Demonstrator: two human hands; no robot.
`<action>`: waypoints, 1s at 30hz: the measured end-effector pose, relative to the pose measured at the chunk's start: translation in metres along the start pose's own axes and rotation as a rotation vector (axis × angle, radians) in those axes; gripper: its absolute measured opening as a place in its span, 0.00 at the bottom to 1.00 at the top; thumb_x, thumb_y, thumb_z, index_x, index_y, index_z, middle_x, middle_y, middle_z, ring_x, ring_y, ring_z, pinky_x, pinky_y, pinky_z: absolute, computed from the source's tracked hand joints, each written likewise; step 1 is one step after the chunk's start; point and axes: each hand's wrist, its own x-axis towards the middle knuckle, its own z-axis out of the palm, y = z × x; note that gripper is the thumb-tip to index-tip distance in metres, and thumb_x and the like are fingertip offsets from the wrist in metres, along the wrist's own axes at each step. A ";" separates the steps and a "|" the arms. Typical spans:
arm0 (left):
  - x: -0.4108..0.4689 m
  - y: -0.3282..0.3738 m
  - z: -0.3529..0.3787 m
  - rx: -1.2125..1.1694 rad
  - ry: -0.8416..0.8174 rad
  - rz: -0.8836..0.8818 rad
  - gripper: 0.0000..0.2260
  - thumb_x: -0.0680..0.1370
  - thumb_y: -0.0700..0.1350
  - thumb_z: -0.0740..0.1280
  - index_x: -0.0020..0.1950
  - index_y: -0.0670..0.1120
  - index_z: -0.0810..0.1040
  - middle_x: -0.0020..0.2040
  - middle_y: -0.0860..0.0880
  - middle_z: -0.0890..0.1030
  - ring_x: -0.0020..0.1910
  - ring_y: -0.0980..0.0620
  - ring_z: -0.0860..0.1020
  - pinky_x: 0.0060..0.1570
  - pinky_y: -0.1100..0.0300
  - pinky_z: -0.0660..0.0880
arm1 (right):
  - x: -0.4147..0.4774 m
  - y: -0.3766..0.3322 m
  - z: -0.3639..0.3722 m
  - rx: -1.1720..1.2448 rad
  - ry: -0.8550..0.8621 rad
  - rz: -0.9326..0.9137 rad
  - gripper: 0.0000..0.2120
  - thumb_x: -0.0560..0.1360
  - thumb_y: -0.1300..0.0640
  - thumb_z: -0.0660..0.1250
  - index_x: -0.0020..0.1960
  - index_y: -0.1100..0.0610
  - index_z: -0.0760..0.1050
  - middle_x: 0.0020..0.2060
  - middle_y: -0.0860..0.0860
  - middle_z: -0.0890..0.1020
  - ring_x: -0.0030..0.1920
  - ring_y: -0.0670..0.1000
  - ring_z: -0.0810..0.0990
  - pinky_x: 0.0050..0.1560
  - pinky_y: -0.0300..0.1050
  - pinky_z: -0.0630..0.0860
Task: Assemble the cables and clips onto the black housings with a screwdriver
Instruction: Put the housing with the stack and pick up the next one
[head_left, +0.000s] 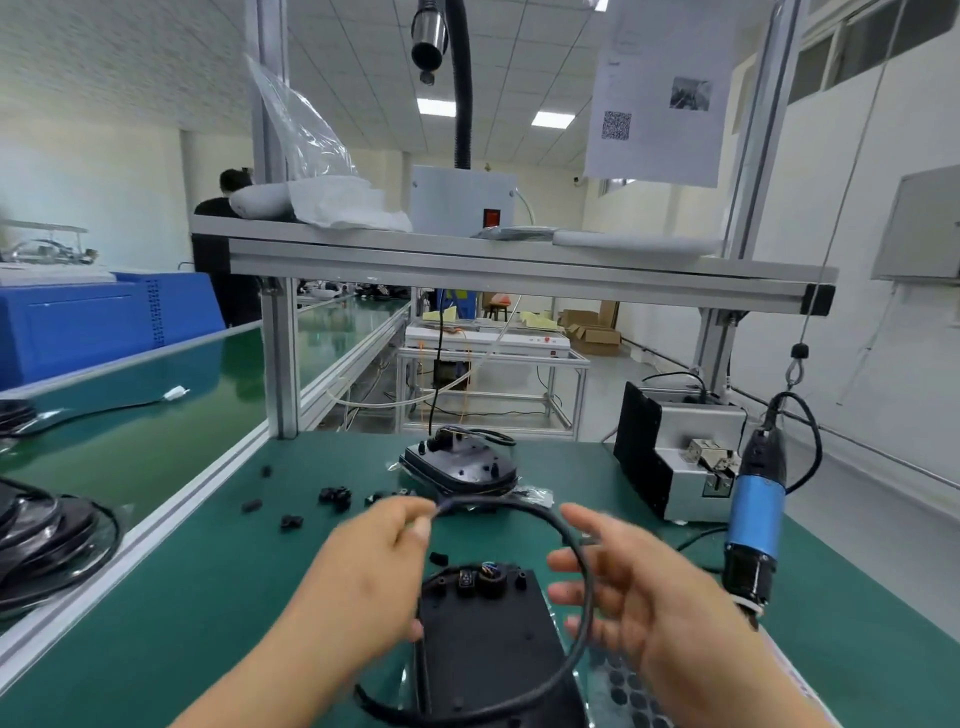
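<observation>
left hand (371, 566) pinches cable (584, 561); right hand (649, 597) open

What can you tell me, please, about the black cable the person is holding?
The cable is black, round and looks rubber-sheathed. It bends in one wide loop above the near black housing on the green table. The left hand pinches it near one end; from there it arcs right, crosses the fingers of the open right hand, then curves down and back left. Blur hides finer detail.
</observation>
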 end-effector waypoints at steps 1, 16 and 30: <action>-0.009 -0.006 0.003 -0.007 0.000 -0.045 0.08 0.81 0.47 0.57 0.50 0.58 0.73 0.25 0.53 0.72 0.22 0.57 0.72 0.34 0.56 0.78 | -0.011 0.007 0.009 -0.180 0.044 -0.072 0.20 0.63 0.37 0.72 0.54 0.40 0.82 0.45 0.45 0.85 0.42 0.46 0.84 0.41 0.39 0.78; -0.071 -0.036 0.003 -0.318 -0.202 -0.322 0.28 0.81 0.51 0.62 0.75 0.40 0.58 0.71 0.43 0.68 0.69 0.47 0.70 0.60 0.63 0.70 | -0.016 0.046 0.031 -0.819 0.273 -0.095 0.15 0.79 0.58 0.63 0.63 0.45 0.78 0.61 0.43 0.79 0.62 0.41 0.74 0.58 0.27 0.63; -0.062 -0.004 0.001 -0.447 0.439 -0.399 0.28 0.76 0.49 0.68 0.74 0.52 0.63 0.54 0.50 0.76 0.38 0.61 0.71 0.38 0.61 0.62 | -0.007 0.025 0.075 -0.175 0.067 -0.264 0.11 0.72 0.44 0.63 0.48 0.41 0.84 0.47 0.37 0.85 0.54 0.37 0.80 0.59 0.40 0.73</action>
